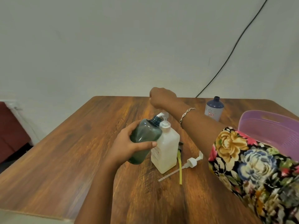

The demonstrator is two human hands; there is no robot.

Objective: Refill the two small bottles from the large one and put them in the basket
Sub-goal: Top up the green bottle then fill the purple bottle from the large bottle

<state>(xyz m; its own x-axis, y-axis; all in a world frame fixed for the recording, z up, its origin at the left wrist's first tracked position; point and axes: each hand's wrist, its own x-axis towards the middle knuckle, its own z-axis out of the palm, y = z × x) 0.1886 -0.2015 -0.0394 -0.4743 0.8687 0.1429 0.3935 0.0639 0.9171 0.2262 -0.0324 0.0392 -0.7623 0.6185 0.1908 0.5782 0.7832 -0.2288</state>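
At the left of the wooden counter [80, 151], a person's left hand [127, 147] gripped a dark green small bottle [144, 139], its fingers and thumb wrapped round the body. The bottle was held clear of the counter and tilted, with its open, uncapped neck raised to the spout of the pump [163, 116] on the large white bottle [166, 151], which stood upright just beside it.

The right hand [161, 97], a bracelet [186, 114] at the wrist, bore down on top of that pump. Seen from the back, the hand hid how its fingers lay, so their state could not be told.

To the right of the large bottle, a white pump dispenser [191, 163] lay unscrewed on the counter. A second one, with a yellow tube [179, 165], lay partly hidden behind the bottle.

Farther right, near the back edge, the blue small bottle [214, 109] stood uncapped and well apart from the pouring. The lilac basket [267, 126] sat at the far right behind a floral sleeve [250, 167].

The step in hand appeared to be filling the first small bottle; how much liquid it held was unclear. The next move would likely call for keeping the neck steady under the spout through each press. After that, one loose pump would need screwing back on before the blue bottle took its turn.
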